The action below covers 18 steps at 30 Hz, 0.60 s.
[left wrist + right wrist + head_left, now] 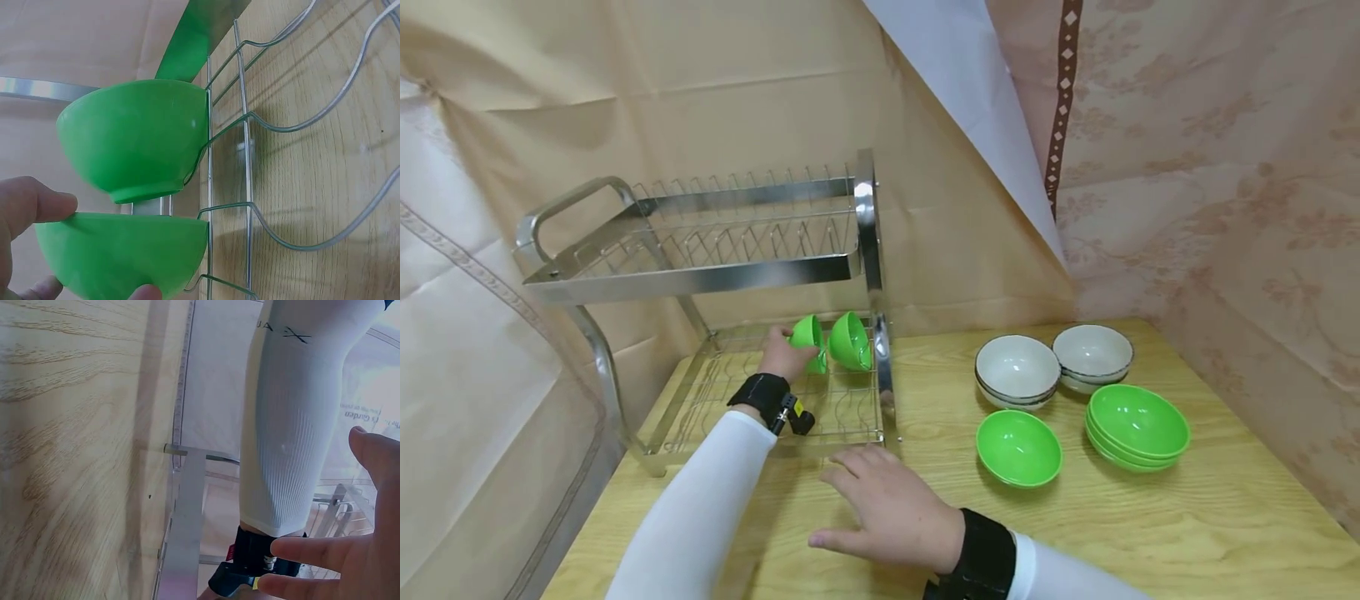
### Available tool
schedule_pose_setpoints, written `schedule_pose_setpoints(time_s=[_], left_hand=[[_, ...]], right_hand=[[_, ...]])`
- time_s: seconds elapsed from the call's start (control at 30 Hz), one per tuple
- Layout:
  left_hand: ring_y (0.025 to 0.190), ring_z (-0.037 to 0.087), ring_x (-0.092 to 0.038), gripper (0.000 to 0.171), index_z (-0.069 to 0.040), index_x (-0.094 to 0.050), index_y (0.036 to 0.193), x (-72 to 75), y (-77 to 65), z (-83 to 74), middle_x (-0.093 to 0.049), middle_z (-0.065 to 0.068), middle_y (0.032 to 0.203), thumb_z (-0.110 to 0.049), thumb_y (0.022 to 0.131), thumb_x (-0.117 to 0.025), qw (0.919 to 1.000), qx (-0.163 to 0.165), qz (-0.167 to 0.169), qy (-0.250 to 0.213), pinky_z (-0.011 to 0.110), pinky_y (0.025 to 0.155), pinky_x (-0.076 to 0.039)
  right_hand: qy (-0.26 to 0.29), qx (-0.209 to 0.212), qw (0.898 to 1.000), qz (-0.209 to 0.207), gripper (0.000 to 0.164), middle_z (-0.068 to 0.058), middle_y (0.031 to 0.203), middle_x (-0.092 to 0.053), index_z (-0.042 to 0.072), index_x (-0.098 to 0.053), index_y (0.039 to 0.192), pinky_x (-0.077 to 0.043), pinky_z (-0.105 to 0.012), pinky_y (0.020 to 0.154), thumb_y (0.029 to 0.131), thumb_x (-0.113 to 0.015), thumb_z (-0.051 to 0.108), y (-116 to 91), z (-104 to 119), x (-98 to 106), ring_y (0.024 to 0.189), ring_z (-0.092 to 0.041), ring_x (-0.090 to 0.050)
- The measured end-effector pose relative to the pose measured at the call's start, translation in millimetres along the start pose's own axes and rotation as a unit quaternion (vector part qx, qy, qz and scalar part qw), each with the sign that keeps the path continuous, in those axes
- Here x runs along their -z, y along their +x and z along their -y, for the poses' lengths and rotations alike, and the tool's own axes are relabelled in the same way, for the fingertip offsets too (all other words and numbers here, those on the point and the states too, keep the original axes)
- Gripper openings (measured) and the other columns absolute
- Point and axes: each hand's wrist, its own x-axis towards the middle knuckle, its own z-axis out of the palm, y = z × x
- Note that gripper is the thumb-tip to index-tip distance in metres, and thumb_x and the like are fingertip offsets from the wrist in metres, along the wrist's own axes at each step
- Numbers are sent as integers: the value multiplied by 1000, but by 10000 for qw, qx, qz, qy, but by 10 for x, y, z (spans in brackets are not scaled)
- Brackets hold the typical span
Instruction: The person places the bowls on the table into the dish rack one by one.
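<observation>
Currently the left hand [786, 358], its fingers curled, grips a glossy green round bowl [808, 335] set on edge at the wire lower shelf of a silver metal dish rack [700, 282]. Just right of that hand, past its bowl, a second glossy green round bowl [848, 340] stands on edge. The right hand [898, 510] is over the pale wood-grain worktop [1240, 533], fingers extended, holding nothing; to its right are a lone green bowl [1019, 448], stacked green bowls [1138, 423] and, farther off, white dark-rimmed bowls [1017, 368].
</observation>
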Motion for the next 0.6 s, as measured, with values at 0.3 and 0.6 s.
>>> schedule_pose_setpoints(time_s=[0.3,0.6], left_hand=[[130,41,-43,71,3,-23,149,9,27,64,-38,30,146,-26,96,-62,9996,138,266,-5,51,106,-40],[133,42,-40,73,1,-23,151,24,0,77,-34,28,150,-28,97,-62,9993,25,378,8,53,108,-39]], right_hand=[[101,-1,9999,58,76,-4,140,-53,17,-57,135,-37,-41,112,93,-33,76,-7,11,19,131,-20,-47],[222,-126,9994,246,77,-3,143,-51,18,-56,137,-37,-41,112,92,-32,76,-9,-9,21,133,-20,-46]])
